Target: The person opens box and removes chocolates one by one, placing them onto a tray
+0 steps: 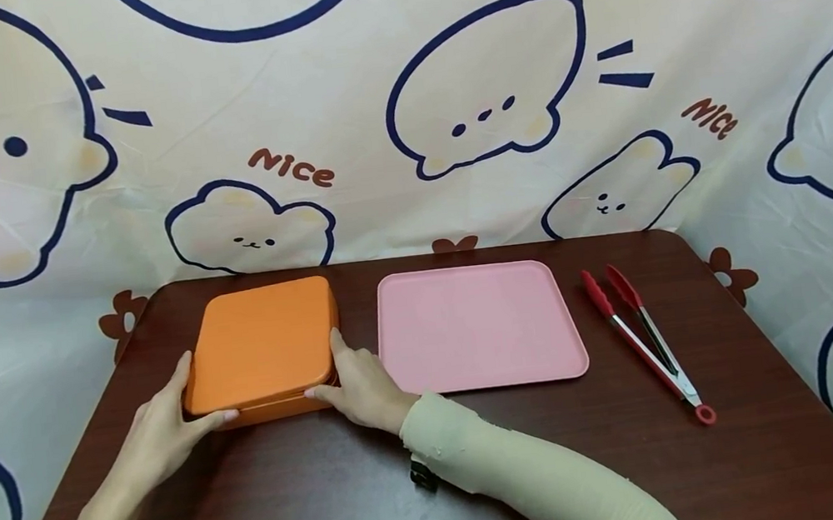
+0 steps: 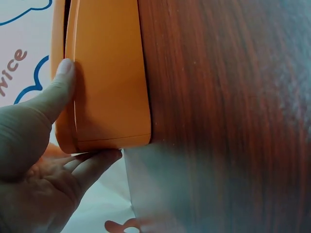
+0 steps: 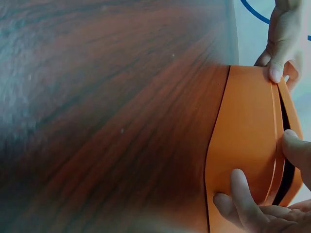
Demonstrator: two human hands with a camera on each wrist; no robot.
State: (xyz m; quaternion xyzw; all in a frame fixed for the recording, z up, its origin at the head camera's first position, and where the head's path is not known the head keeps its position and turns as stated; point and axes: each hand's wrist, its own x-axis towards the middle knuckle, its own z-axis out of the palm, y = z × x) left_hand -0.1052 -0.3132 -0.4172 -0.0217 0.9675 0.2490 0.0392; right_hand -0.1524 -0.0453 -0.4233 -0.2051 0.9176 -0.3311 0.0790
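An orange lidded box (image 1: 266, 341) stands on the left part of the table. Its lid (image 3: 290, 114) is lifted a little at the front right, where a dark gap shows between lid and body; at the left corner the two meet closely. My left hand (image 1: 155, 440) holds the front left corner, thumb (image 2: 64, 80) at the lid seam and fingers along the side. At the front right corner is my right hand (image 1: 368, 386), its thumb (image 3: 294, 145) at the lid's raised edge and its fingers against the box's side. The box's contents are hidden.
A pink rectangular tray (image 1: 479, 329) lies right of the box, close to my right hand. Farther right lie red and silver tongs (image 1: 651, 346), arms spread. The dark wooden table (image 1: 319, 495) ends at a patterned cloth backdrop (image 1: 359, 131).
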